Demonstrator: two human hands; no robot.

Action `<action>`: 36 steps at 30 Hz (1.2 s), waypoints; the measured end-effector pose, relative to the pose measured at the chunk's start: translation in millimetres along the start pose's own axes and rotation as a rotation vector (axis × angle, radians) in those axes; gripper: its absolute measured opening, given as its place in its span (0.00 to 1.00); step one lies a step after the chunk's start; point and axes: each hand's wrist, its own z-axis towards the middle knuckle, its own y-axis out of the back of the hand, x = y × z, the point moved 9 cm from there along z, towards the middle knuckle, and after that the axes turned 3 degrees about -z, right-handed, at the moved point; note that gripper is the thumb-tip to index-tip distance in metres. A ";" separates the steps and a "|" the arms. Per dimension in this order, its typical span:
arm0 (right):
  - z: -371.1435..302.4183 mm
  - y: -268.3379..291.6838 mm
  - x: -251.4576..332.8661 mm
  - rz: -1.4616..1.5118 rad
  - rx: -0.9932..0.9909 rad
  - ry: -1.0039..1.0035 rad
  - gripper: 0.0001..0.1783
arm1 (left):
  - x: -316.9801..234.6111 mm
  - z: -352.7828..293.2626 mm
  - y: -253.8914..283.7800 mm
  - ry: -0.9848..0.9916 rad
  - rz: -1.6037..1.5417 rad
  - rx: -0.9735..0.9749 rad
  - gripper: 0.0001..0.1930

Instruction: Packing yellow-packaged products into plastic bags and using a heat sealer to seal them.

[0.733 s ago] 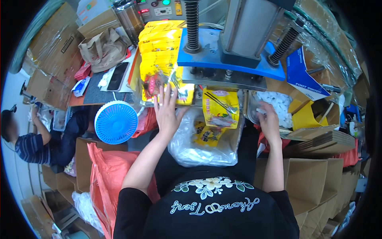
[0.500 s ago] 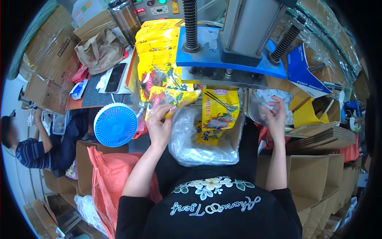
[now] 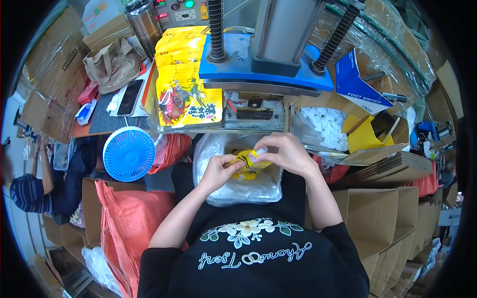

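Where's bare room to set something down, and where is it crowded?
A small patch of dark grey mat shows bare between the blue-and-white packet and the crumpled white tissue, left of the phone. Crowded: the pouch stack, the tray of white pieces, and above the clear plastic bag, where left hand and right hand meet at a yellow pouch.

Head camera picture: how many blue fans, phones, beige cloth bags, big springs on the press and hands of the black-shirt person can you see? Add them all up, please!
Blue fan: 1
Phone: 1
Beige cloth bag: 1
Big springs: 2
Black-shirt person's hands, left hand and right hand: 2
Total: 7
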 end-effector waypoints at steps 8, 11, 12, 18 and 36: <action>-38.3 81.2 -76.4 -0.117 -0.642 -0.265 0.21 | -4.5 51.8 -6.4 0.195 -0.503 -0.207 0.14; -61.6 107.9 -94.1 -0.382 -0.689 -0.417 0.19 | 3.4 69.5 -10.3 0.229 -0.690 -0.212 0.11; -65.3 108.8 -112.1 -0.436 -0.651 -0.506 0.18 | 8.8 74.2 -10.0 0.256 -0.752 -0.210 0.10; -48.2 74.1 -134.1 -0.591 -0.619 -0.393 0.16 | -8.5 70.6 6.9 0.218 -0.542 -0.225 0.13; -36.6 71.4 -51.5 0.160 -0.678 -0.099 0.10 | -54.8 -12.2 75.7 -0.204 -0.035 -0.409 0.04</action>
